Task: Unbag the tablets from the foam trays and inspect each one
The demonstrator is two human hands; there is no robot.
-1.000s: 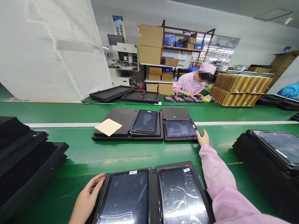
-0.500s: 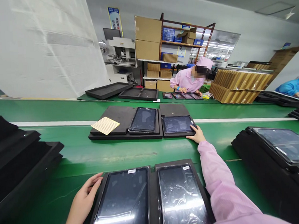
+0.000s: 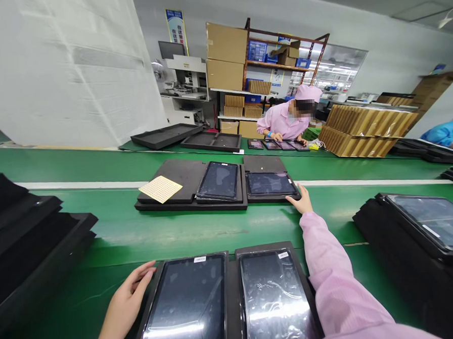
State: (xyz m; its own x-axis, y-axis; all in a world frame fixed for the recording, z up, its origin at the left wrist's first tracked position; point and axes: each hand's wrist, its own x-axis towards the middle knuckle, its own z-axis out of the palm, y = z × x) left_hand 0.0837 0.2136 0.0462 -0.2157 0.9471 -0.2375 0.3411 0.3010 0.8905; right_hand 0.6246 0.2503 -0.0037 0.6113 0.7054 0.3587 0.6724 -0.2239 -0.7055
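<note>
My left hand (image 3: 129, 298) rests open with its fingers flat against the left edge of a black foam tray (image 3: 232, 295) at the near edge of the green bench. That tray carries two dark tablets (image 3: 188, 308) side by side. My right arm in a pink sleeve reaches forward. My right hand (image 3: 301, 201) touches the near right corner of a smaller black tray holding a tablet (image 3: 270, 183) on the green conveyor belt (image 3: 199, 231), fingers spread. To its left lies another tablet (image 3: 218, 180) on a wider foam tray, with a tan perforated sheet (image 3: 160, 188).
Black foam trays are stacked at the left (image 3: 28, 240) and at the right (image 3: 413, 245), the right stack topped by a tablet. Across the belt a person in pink (image 3: 285, 122) bends over tablets. Cardboard boxes (image 3: 226, 60), shelves and tan sleeves (image 3: 364, 127) stand behind.
My right hand shifted on the far tray's corner, from beside it to on it, then to its near right corner with the tray nudged slightly. My left hand stayed put.
</note>
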